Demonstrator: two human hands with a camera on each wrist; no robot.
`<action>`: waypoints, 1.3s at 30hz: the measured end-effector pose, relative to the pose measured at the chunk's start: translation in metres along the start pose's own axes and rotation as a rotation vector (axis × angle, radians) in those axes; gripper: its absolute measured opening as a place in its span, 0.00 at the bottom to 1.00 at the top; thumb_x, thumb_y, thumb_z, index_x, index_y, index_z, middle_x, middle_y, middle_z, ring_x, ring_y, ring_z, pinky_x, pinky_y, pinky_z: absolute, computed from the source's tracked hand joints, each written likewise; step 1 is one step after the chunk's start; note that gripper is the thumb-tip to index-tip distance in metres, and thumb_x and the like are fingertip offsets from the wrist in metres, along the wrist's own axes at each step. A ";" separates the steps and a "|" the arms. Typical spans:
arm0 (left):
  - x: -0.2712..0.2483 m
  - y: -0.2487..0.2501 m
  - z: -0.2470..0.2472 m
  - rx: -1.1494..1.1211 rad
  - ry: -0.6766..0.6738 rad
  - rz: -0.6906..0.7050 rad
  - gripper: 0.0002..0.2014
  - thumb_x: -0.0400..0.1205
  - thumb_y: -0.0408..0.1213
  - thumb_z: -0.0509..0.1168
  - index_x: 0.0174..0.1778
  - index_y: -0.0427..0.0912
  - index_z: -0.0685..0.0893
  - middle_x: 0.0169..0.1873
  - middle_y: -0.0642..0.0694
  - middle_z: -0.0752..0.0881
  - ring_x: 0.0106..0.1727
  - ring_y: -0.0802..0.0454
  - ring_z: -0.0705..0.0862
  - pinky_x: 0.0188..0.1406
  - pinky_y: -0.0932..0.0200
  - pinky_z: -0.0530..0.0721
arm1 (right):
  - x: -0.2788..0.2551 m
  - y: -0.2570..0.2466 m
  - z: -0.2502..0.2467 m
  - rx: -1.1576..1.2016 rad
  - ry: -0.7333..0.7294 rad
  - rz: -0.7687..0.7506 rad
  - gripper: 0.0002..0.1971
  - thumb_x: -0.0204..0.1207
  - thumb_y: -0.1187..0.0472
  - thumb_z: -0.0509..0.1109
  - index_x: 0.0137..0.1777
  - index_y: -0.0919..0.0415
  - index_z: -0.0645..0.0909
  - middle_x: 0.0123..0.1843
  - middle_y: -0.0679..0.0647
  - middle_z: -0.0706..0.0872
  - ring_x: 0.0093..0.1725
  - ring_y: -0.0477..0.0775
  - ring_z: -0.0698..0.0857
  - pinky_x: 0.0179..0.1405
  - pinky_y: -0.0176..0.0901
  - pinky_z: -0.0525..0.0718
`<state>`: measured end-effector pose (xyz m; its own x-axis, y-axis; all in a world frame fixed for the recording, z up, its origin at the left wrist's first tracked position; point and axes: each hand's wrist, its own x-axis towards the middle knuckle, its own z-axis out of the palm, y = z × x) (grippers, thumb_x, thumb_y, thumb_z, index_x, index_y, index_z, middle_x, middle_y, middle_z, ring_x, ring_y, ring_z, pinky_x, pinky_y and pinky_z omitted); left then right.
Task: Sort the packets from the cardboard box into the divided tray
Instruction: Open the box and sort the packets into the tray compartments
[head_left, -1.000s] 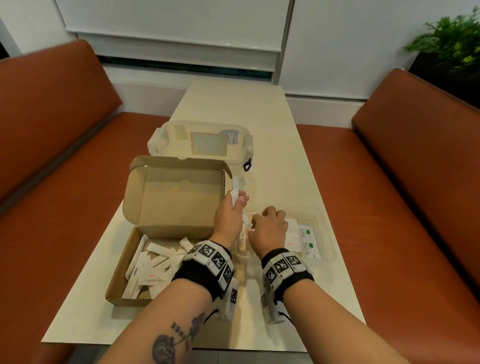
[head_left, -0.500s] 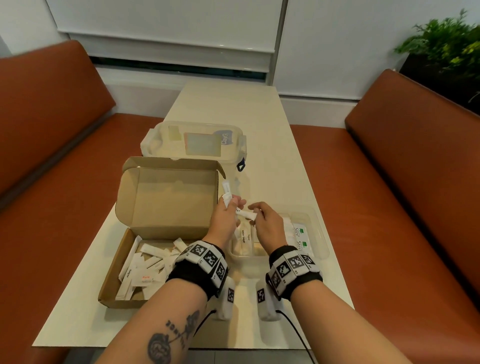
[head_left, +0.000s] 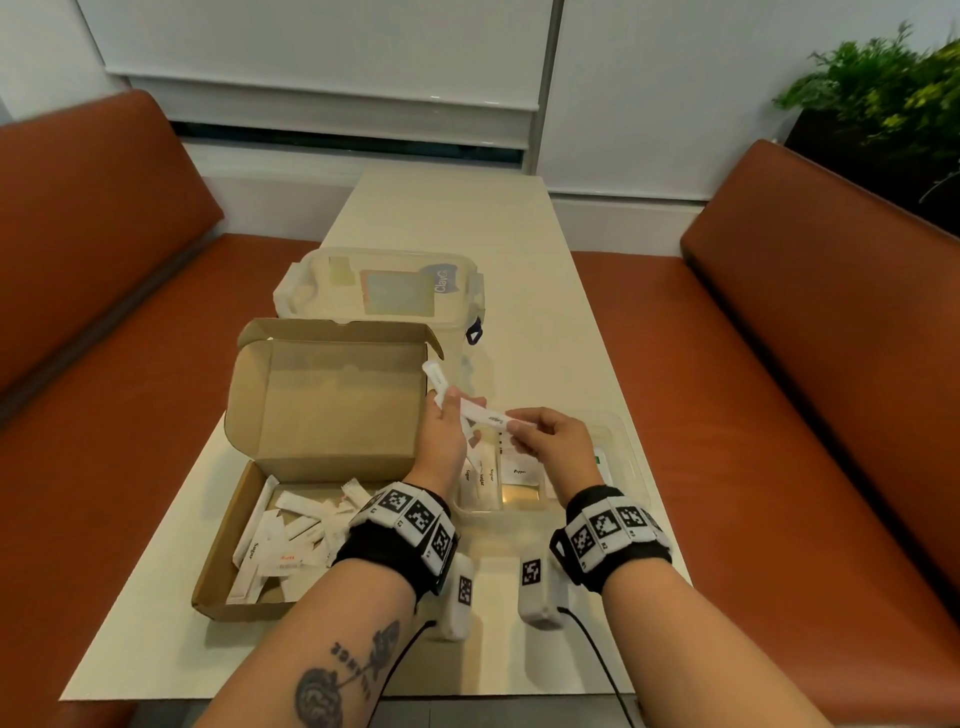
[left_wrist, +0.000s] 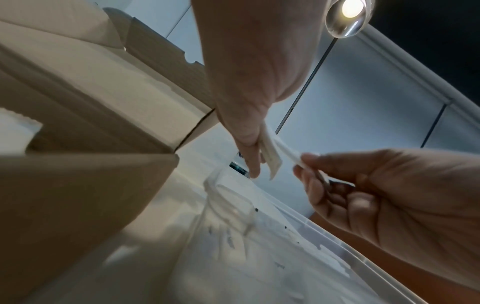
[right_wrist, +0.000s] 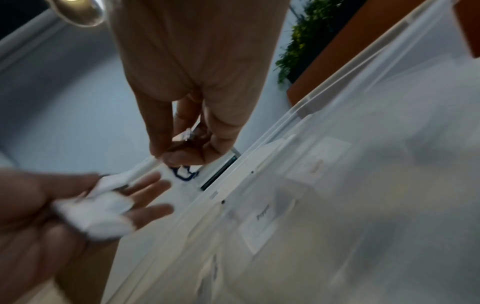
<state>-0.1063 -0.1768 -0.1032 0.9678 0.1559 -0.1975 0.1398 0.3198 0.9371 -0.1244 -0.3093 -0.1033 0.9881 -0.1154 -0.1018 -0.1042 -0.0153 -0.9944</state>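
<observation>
While I am watching the nearer cardboard box (head_left: 249, 551) holding loose packets, my right hand (head_left: 550, 447) is pinching one sugar packet (head_left: 485, 414) from the bunch my left hand (head_left: 441, 436) is gripping, above the divided tray (head_left: 631, 467); I am advising separating it cleanly, reading its label.

A pale table (head_left: 524, 270) runs lengthwise away from the viewer between two rust-brown benches, one at nine o'clock (head_left: 98, 291) and one at three o'clock (head_left: 810, 338). On the table at twelve o'clock stands a clear plastic tub (head_left: 382, 291) with its clip lid on and a blue-printed label, and a dark loop hangs from its right clip. A leafy green plant (head_left: 883, 93) fills the corner at two o'clock, in front of white wall panels (head_left: 332, 52) above a dark slot.
</observation>
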 end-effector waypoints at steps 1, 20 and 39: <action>0.000 0.000 0.000 0.043 0.015 0.036 0.12 0.89 0.40 0.51 0.43 0.43 0.75 0.44 0.45 0.87 0.40 0.50 0.83 0.36 0.58 0.80 | 0.002 0.000 -0.005 0.005 0.033 -0.005 0.09 0.72 0.71 0.73 0.52 0.66 0.86 0.35 0.55 0.86 0.33 0.46 0.84 0.38 0.33 0.85; -0.002 -0.004 0.000 0.435 -0.157 0.194 0.07 0.82 0.42 0.65 0.51 0.44 0.84 0.40 0.47 0.86 0.37 0.53 0.79 0.39 0.56 0.75 | 0.024 -0.035 -0.004 -0.027 0.052 -0.034 0.08 0.72 0.62 0.76 0.49 0.62 0.83 0.37 0.56 0.89 0.34 0.48 0.85 0.40 0.40 0.86; 0.002 0.004 -0.014 0.235 -0.053 0.124 0.08 0.85 0.41 0.61 0.41 0.53 0.83 0.43 0.41 0.82 0.26 0.55 0.69 0.29 0.61 0.70 | 0.009 0.017 0.053 -0.914 -0.065 0.037 0.05 0.72 0.66 0.65 0.43 0.59 0.83 0.45 0.56 0.89 0.49 0.57 0.86 0.49 0.43 0.82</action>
<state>-0.1072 -0.1618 -0.1042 0.9893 0.1289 -0.0678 0.0584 0.0749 0.9955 -0.1111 -0.2575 -0.1221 0.9839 -0.0761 -0.1619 -0.1578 -0.7956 -0.5849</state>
